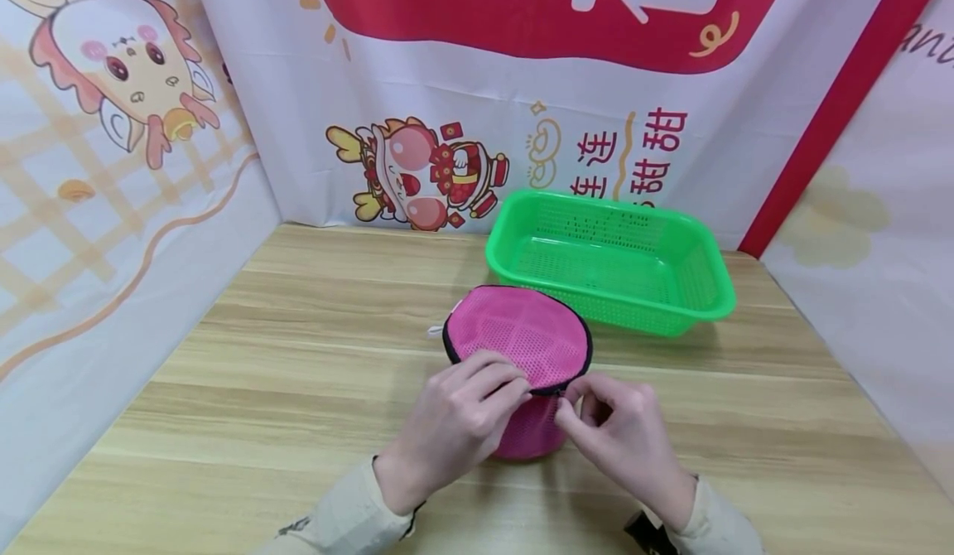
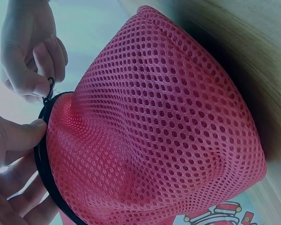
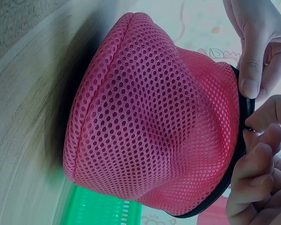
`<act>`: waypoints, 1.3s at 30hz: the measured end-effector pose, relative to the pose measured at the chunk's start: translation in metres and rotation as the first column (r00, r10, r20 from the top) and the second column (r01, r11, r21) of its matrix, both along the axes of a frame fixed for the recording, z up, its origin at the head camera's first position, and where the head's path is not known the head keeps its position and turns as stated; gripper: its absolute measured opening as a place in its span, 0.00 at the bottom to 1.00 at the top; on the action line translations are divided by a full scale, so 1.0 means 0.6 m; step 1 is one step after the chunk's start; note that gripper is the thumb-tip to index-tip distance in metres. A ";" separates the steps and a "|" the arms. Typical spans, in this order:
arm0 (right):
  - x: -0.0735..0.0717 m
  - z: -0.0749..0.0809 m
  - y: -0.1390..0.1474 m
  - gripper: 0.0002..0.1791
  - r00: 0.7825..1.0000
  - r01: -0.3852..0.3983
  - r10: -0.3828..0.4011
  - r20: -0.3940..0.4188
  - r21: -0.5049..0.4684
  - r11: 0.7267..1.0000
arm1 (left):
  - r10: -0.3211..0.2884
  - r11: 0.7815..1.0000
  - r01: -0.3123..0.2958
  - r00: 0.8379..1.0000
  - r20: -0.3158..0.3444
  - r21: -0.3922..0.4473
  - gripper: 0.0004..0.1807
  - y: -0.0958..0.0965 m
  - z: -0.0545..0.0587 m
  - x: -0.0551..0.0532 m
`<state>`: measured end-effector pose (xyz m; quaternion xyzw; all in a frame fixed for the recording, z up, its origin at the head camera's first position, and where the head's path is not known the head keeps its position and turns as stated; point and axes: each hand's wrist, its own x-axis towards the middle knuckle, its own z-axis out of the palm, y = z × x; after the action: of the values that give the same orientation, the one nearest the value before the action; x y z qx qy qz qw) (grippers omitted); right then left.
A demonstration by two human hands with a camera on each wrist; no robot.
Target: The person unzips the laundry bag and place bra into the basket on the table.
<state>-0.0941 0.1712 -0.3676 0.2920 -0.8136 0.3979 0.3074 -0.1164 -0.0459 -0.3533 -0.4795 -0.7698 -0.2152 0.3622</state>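
A pink mesh laundry bag (image 1: 520,331), round-topped with a black zipper (image 2: 43,161) around its rim, stands upright on the table. My left hand (image 1: 465,422) grips the zipper edge at the front, its thumb pressed on the black band in both wrist views. Close beside it, my right hand (image 1: 629,435) pinches the small black zipper pull (image 2: 50,86) between thumb and forefinger. The lid lies flat over the top. Through the mesh, what the bag holds is hidden. Its side is dented in just below the zipper.
Behind the bag to the right stands a green plastic basket (image 1: 701,315) with perforated walls. A small white tag (image 1: 436,332) sticks out from the bag's left side. The wood-grain table (image 1: 283,356) is bordered by printed cloth (image 1: 298,83) at the back and sides.
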 end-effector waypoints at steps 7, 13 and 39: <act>-0.004 -0.005 -0.005 0.12 0.989 -0.112 0.109 -0.102 -0.021 0.994 | -0.029 1.000 0.029 1.000 -0.011 -0.006 0.10 0.003 0.000 -0.001; -0.003 -0.009 -0.011 0.13 0.983 -0.131 0.128 -0.128 -0.017 0.991 | -0.004 1.000 0.004 1.000 -0.004 -0.023 0.08 0.005 -0.002 0.002; 0.005 -0.004 -0.010 0.10 0.997 -0.055 0.054 -0.052 -0.012 0.998 | 0.032 0.999 -0.032 0.999 -0.015 -0.024 0.05 0.006 -0.001 0.007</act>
<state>-0.0910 0.1654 -0.3698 0.3221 -0.7944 0.4041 0.3191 -0.1121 -0.0420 -0.3538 -0.4729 -0.7773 -0.1966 0.3654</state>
